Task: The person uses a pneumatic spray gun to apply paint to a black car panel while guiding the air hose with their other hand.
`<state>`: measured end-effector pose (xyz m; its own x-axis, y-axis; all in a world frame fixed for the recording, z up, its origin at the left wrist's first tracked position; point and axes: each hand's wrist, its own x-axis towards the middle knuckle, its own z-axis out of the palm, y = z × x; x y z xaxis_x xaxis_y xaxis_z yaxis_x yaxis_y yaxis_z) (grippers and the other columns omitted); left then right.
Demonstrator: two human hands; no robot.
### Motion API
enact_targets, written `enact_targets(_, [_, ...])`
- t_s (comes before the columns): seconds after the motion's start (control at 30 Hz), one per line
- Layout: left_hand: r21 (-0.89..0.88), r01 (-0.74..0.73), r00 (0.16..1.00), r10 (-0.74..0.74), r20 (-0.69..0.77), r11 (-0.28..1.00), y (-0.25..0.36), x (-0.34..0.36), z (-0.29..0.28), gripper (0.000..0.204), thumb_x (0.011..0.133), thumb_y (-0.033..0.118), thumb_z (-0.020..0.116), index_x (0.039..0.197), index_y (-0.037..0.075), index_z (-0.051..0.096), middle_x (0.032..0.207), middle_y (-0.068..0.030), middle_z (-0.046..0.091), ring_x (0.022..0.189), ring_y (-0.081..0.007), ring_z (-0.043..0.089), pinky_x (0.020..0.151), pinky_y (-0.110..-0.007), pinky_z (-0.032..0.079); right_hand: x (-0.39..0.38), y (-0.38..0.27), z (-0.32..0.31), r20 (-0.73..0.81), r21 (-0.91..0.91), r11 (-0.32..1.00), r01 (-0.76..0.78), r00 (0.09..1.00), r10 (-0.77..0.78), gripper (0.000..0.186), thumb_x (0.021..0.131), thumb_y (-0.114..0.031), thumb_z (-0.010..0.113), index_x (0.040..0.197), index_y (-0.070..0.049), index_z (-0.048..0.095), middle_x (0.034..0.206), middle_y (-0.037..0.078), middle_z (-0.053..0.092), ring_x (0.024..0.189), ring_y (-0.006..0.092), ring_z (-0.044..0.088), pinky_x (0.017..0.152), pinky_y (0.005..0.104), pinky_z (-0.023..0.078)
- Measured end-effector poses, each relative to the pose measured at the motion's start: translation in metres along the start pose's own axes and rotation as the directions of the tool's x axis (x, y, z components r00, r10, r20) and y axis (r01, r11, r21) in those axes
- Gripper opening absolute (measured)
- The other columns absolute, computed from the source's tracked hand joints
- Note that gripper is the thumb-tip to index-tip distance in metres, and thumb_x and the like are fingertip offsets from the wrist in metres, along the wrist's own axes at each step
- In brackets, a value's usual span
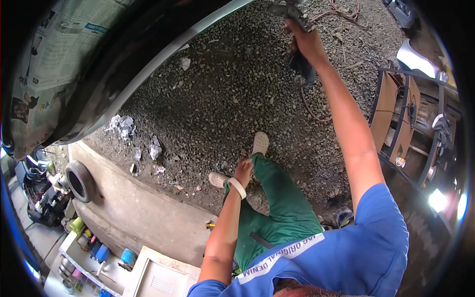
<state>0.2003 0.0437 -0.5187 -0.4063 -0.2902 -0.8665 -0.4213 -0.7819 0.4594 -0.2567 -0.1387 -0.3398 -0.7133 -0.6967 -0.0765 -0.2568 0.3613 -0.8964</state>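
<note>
My right arm reaches far forward. At its end, my right hand (309,43) is closed around a dark hand tool (295,19) whose exact kind I cannot make out. Beneath that hand hangs a dark, bag-like piece (303,68), and a thin hose (308,103) runs from near it over the gravel. My left hand (242,172), with a pale band at the wrist, hangs by my green trousers, fingers loosely curled and nothing visible in it. Ahead on the left curves a glossy dark car body panel (133,59), partly masked with newspaper (67,54).
Gravel (217,94) lies under my feet, with crumpled paper (122,126) on it. A concrete ledge (133,198) runs at left, a tyre (79,181) on it. Cans and bottles stand on a shelf (91,270). At right stands a rack (391,116) near a bright lamp (437,200).
</note>
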Motion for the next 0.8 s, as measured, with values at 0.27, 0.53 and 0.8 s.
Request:
enact_targets(0.27, [0.029, -0.018, 0.979, 0.024, -0.204, 0.999, -0.116, -0.050, -0.085, 0.031, 0.099, 0.020, 0.063, 0.126, 0.005, 0.065, 0.085, -0.0001, 0.061, 0.075, -0.0090, 0.056, 0.063, -0.025, 0.045, 0.049, 0.024, -0.017, -0.282, -0.210, 0.975, -0.071, 0.959, 0.009, 0.048, 0.093, -0.054, 0.067, 0.086, -0.007, 0.076, 0.062, 0.004, 0.068, 0.058, 0.0150, 0.068, 0.059, 0.0331, 0.052])
enact_targets(0.53, [0.663, 0.213, 0.946, 0.019, -0.325, 0.717, -0.136, -0.113, -0.125, 0.035, 0.097, 0.027, 0.063, 0.127, 0.011, 0.067, 0.126, -0.0222, 0.065, 0.117, -0.0398, 0.061, 0.105, -0.047, 0.047, -0.021, -0.017, 0.054, -0.135, -0.256, 0.966, -0.026, 0.991, -0.009, 0.057, 0.096, -0.054, 0.065, 0.130, -0.008, 0.061, 0.072, 0.009, 0.070, 0.057, 0.0176, 0.068, 0.057, 0.0368, 0.052])
enact_targets(0.8, [0.693, 0.326, 0.914, -0.027, -0.405, 0.643, -0.159, -0.158, -0.201, 0.037, 0.095, 0.034, 0.064, 0.128, 0.017, 0.068, 0.139, -0.0220, 0.056, 0.132, -0.0457, 0.047, 0.113, -0.054, 0.039, -0.140, -0.089, 0.191, 0.070, -0.227, 0.971, 0.076, 0.996, -0.061, 0.059, 0.094, -0.056, 0.068, 0.125, -0.007, 0.061, 0.077, 0.017, 0.071, 0.068, 0.0326, 0.072, 0.062, 0.0422, 0.053])
